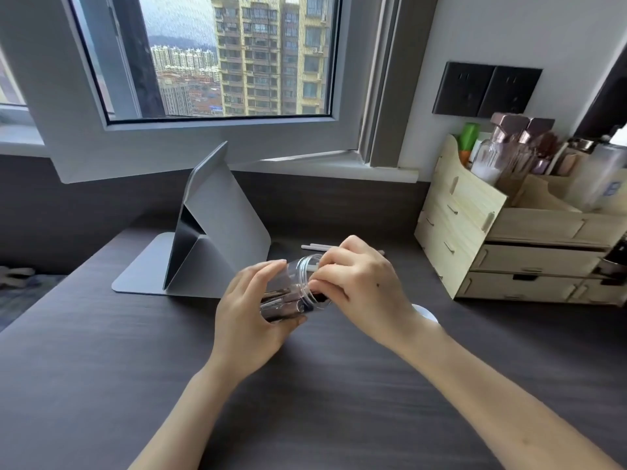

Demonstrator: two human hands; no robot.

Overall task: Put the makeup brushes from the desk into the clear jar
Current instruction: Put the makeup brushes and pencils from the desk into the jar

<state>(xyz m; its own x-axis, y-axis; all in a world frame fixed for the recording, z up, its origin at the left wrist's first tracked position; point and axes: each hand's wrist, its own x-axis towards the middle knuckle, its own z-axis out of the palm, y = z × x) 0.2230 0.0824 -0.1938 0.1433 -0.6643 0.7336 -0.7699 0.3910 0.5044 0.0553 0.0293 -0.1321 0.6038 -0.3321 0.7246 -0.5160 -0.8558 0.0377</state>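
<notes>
Above desk point(101, 368): two hands point(251, 307) point(359, 283), one tilted clear jar point(291, 290).

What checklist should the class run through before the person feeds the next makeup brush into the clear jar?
1. Clear jar held firmly by the left hand: ok.
2. Jar mouth open, no lid on it: ok.
3. Jar mouth tilted toward the right hand: ok.
4. Right hand's fingers at the mouth, gripping a brush: cannot tell, the hand hides it.
5. White-handled brushes left on the desk behind the hands: not ok, still to collect.
</notes>
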